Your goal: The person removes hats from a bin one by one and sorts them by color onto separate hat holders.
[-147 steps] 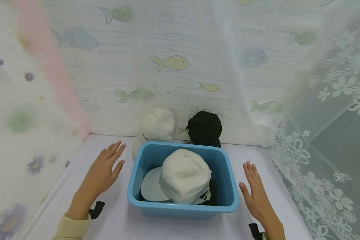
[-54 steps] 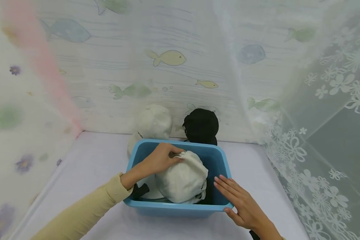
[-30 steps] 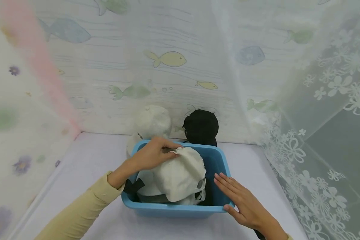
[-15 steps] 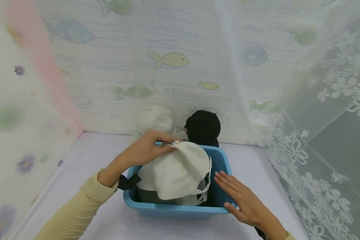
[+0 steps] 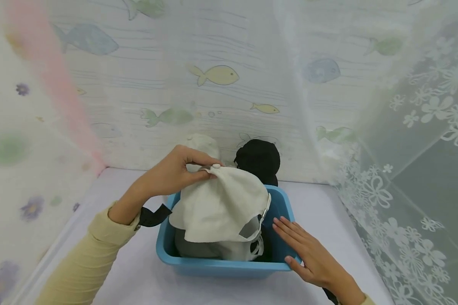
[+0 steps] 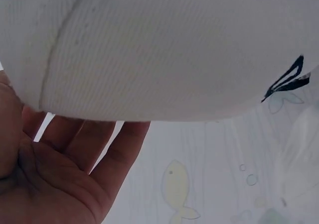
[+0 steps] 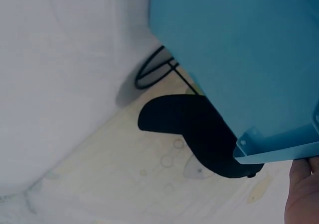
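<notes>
My left hand [image 5: 171, 171] pinches a white baseball cap [image 5: 225, 203] by the crown, close to its top button. The cap hangs over the blue plastic bin [image 5: 233, 266], its back strap toward the right. In the left wrist view the cap [image 6: 164, 59], with a small black mark, hides my left fingertips. Under it in the bin lies another light-coloured cap [image 5: 230, 250], mostly covered, with something dark beside it. My right hand [image 5: 309, 254] rests at the bin's right rim with straight fingers. The right wrist view shows my fingers [image 7: 301, 176] right at that rim.
Behind the bin stand a black cap [image 5: 258, 159] and a white cap [image 5: 204, 143]. A thin black wire stand [image 7: 154, 69] shows under the black cap. White cloth covers the table [image 5: 129, 262], and printed curtains [image 5: 229, 51] close in the back and sides.
My left hand reached into the bin, pinched the white cap by its crown and raised it up and leftward, uncovering a cap below. My right hand moved onto the bin's right rim.
</notes>
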A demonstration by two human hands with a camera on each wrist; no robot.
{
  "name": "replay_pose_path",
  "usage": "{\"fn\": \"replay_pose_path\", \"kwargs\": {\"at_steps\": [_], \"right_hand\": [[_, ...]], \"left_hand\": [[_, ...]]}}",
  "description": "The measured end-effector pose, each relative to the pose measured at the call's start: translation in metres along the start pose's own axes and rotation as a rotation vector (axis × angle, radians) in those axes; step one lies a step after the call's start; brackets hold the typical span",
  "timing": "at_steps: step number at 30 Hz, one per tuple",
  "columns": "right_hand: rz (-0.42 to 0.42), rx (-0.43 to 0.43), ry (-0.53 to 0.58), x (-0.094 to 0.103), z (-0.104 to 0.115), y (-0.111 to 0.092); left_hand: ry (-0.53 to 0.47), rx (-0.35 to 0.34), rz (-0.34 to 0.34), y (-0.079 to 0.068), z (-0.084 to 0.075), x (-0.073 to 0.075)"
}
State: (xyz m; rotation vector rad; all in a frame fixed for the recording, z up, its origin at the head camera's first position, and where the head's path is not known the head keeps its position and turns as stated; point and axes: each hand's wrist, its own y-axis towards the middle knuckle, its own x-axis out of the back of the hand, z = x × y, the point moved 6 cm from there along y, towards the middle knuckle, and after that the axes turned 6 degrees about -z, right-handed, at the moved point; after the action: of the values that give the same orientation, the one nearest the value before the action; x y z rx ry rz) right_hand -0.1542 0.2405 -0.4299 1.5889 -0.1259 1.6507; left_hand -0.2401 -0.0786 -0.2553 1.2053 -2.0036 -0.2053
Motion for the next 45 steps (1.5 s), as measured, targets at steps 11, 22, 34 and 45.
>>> {"fn": "replay_pose_path", "kwargs": {"at_steps": [11, 22, 34, 45], "right_hand": [[-0.006, -0.005, 0.002, 0.001, -0.001, 0.001], [-0.028, 0.002, 0.008, 0.001, -0.001, 0.000], [-0.051, -0.004, 0.010, 0.002, 0.000, -0.001], [-0.052, -0.006, 0.006, 0.000, 0.000, -0.002]], "left_hand": [[0.095, -0.008, -0.052, 0.021, -0.010, 0.038], [0.204, 0.006, -0.184, 0.048, 0.005, 0.089], [0.133, 0.081, -0.355, 0.059, 0.032, 0.109], [0.127, 0.067, -0.510, 0.054, 0.036, 0.119]]}}
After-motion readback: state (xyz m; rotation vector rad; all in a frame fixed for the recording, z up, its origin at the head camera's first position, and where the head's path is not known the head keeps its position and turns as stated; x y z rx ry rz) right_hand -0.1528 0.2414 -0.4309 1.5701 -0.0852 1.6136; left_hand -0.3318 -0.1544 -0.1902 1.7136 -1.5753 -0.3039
